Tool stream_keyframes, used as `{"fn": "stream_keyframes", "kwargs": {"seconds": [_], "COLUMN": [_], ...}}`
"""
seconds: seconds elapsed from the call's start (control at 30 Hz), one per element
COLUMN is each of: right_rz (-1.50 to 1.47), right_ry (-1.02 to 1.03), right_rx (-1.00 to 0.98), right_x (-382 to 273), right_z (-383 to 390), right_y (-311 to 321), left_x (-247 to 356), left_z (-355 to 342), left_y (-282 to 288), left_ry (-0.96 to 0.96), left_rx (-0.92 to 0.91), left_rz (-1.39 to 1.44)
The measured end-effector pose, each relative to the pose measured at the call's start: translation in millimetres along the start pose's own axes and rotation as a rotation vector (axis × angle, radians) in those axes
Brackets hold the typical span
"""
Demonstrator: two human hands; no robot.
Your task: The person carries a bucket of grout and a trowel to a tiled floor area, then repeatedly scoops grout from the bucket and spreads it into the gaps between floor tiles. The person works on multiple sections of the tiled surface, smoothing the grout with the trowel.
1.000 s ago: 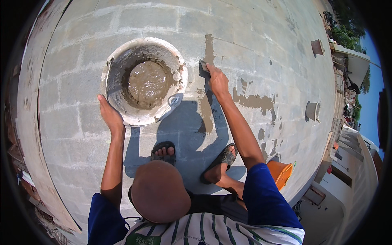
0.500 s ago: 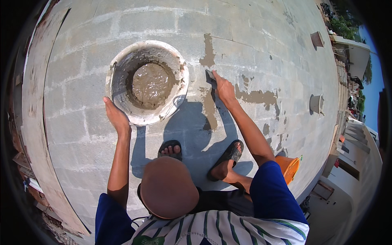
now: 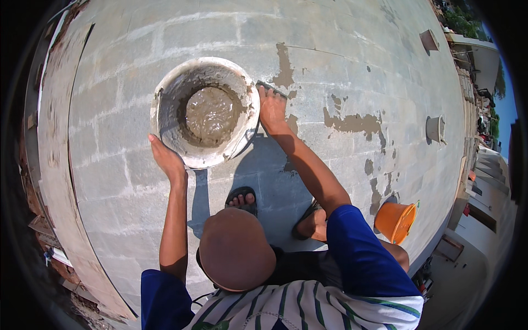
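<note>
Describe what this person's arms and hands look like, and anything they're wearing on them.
Both forearms are bare, with short blue sleeves ending above the elbows. The left hand and right hand wear no gloves. No watch or wristband is visible. The shirt body is white with dark stripes.

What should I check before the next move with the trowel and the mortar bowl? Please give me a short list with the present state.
1. Left hand supports the bowl at its lower rim: ok.
2. Bowl holds wet mortar: ok, a pool lies in the middle.
3. Right hand grips the trowel beside the bowl rim: ok, though the blade is mostly hidden.
4. Mortar loaded on the trowel: cannot tell.
5. Feet in sandals rest flat on the block surface: ok.
6. Orange bucket stands apart from the right arm: ok.
</note>
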State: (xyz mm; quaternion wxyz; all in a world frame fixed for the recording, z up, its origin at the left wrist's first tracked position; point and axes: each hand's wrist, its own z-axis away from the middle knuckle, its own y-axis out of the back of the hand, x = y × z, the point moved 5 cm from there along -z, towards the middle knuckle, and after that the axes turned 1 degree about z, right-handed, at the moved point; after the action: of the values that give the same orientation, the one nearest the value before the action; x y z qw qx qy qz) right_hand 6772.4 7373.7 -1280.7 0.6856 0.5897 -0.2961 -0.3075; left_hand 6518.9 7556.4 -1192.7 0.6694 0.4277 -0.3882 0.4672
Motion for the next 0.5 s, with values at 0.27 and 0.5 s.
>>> {"fn": "stream_keyframes", "kwargs": {"seconds": [0.27,0.5], "right_rz": [-0.013,0.125], "right_ry": [0.189,0.289], "right_rx": [0.172,0.169], "right_x": [41.1,57.1], "right_z": [4.7,3.9], "right_y": [24.1,-7.5], "left_x": [-3.6,-5.3], "left_z": [-2.0,-1.6], "left_y": [3.1,-1.2], "left_ry": [0.007,0.043], "left_rx": [-0.049,-0.075], "left_rz": [-0.015,-0.015]}}
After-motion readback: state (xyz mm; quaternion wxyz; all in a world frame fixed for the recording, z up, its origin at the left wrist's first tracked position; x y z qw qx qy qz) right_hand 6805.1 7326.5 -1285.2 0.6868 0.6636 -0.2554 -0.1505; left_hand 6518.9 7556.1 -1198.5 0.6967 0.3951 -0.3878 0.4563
